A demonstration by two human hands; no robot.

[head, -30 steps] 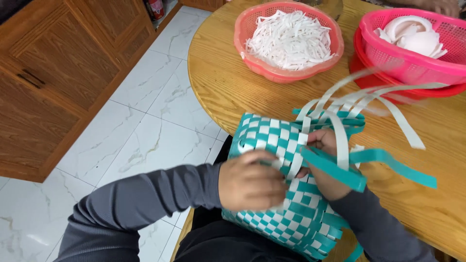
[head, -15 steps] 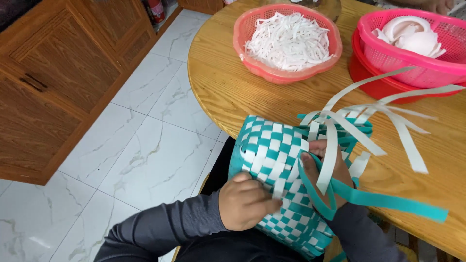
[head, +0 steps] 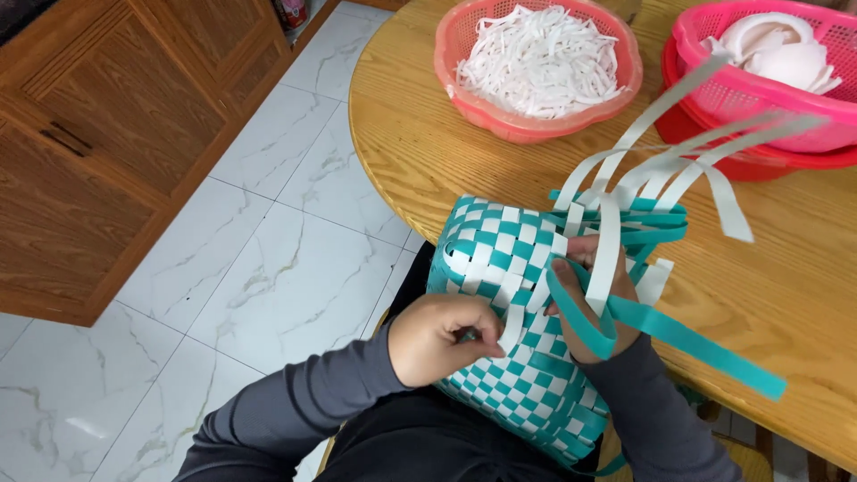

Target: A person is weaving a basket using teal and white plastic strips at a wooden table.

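Head view: left hand (head: 444,337) apparently pinching a white strip (head: 511,327) on the woven basket (head: 513,268), right hand (head: 596,299) curled around a teal strip (head: 687,344).

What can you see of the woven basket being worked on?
The woven basket is a teal-and-white checkered weave of flat, plastic-looking strips, unfinished: loose white and teal ends stick out at its upper right. It lies tilted over the wooden table edge and the person's lap. The left hand pinches a white strip on its side; the right hand grips it near the loose ends.

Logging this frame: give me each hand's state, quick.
Left hand: closed, pinching a white strip of the woven basket.
Right hand: holding the teal strip.
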